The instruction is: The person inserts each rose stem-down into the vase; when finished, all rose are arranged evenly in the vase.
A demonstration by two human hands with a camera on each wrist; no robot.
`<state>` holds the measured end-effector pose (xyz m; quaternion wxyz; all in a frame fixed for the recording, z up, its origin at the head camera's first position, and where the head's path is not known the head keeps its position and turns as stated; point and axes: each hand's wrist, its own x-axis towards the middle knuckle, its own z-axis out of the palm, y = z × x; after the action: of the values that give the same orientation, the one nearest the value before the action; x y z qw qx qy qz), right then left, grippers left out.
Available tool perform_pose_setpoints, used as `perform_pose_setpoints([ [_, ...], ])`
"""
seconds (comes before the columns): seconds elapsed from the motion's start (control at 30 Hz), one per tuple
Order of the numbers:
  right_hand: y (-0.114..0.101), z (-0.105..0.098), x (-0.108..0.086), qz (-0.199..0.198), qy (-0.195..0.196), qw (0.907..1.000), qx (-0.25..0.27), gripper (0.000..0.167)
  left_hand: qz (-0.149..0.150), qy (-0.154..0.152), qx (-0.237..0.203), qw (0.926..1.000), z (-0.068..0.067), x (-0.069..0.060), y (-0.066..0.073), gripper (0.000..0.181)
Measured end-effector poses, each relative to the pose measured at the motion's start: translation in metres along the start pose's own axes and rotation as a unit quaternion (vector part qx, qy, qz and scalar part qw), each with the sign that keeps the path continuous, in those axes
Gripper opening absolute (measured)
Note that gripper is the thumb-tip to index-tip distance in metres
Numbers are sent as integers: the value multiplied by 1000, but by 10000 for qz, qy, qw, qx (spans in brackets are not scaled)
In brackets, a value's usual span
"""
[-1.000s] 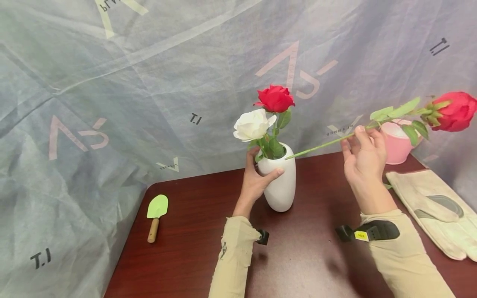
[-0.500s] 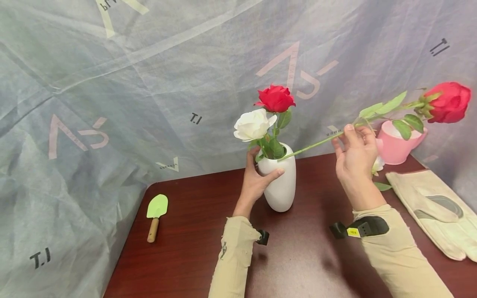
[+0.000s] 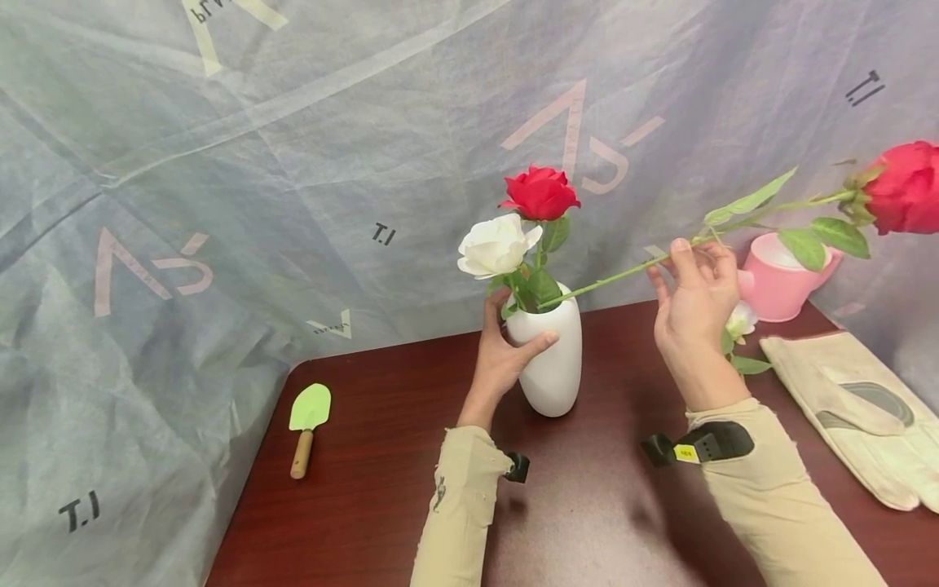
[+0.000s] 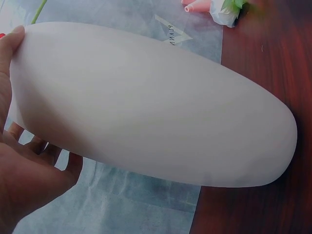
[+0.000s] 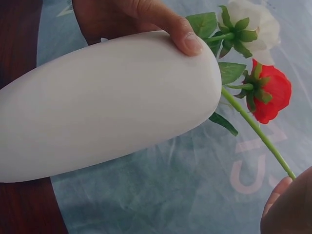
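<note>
My left hand grips the white vase near its top, thumb across the front. In the vase stand a white rose and a red rose. My right hand pinches the green stem of another red rose, its bloom out to the right and cut by the frame edge. The stem's lower end lies at the vase mouth, slanting in over the rim. In the right wrist view that stem runs from the mouth to my right fingers. The left wrist view is mostly filled by the vase.
On the right are a pink watering can, a white flower partly behind my right hand, and pale work gloves. A green trowel with a wooden handle lies at left. Grey cloth hangs behind the table.
My right hand has moved left, and the stem's lower end has gone from beside the vase rim to inside the mouth. The left hand and vase have stayed put.
</note>
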<state>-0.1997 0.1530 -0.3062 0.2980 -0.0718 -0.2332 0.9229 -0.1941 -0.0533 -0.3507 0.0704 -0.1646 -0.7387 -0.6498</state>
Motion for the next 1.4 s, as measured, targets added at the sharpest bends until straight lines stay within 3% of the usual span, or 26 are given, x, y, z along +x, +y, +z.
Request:
perform_pose_setpoints([
  [0.43,12,11,-5,-224,-298,9993,-73,23,-1,-2,-21,10000,-1,0,2,75],
  [0.73,16,10,-7,-156,-241,9982,-527,20,-86,-2,-179,9998,0,0,0,76],
  [1.27,26,17,-11,-186,-679,9917,-1074,14,-212,38,-68,9997,1,0,0,78],
  [1.4,25,20,-12,-210,-774,9903,-1134,14,-209,95,-56,9997,1,5,-16,79],
])
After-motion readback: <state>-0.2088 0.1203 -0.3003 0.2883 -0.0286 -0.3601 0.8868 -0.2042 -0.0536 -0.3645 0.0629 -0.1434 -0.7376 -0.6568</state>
